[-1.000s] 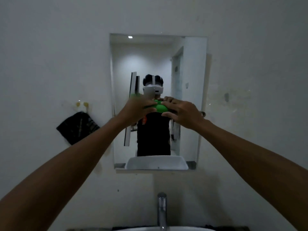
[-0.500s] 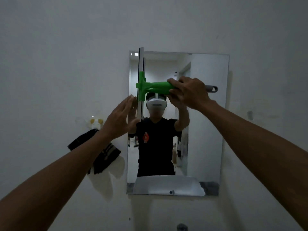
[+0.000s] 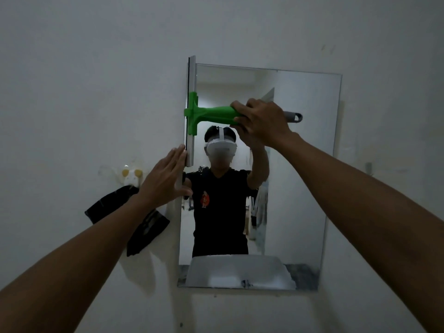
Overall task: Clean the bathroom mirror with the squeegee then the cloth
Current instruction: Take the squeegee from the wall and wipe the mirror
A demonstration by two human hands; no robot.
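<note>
Head cam: R hand (image 3: 263, 121) fingers wrapped on squeegee (image 3: 206, 114) handle, L hand (image 3: 165, 176) flat-open by mirror (image 3: 300, 164) edge.

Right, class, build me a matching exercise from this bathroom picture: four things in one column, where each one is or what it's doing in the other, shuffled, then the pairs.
Things:
1. squeegee
2. left hand
3. dark cloth
4. right hand

Places or states:
A. hanging on the wall left of the mirror
B. gripping the green handle
C. open, flat at the mirror's left edge
D. blade upright along the mirror's left edge

Pairs: 1-D, 2-C, 3-A, 4-B
</note>
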